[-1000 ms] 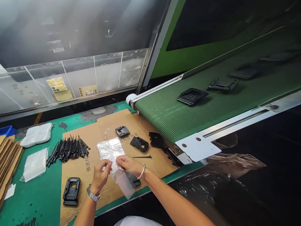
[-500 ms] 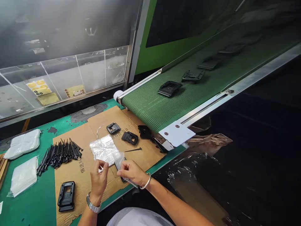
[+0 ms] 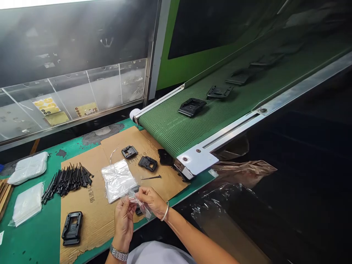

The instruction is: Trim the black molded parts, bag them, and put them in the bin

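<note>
Down on the green table, far left, I've got plastic bags in flat stacks, then a heap of black pins. Next, a black bracket at the near left of the cardboard. Centre now: my left hand and right hand both pinch a clear bag by the near right corner of the middle stack. If those pinches pull unevenly, I reckon the thin film could tear or slip; brackets might jam where the belt ends if pieces crowd there. Counting across: two bag stacks left, one mid-sheet; one pin heap, too tangled to number; at least five brackets around the cardboard, one half hidden behind the bag; one loose pin; on the belt, five brackets I can make out, the farthest blurred.
</note>
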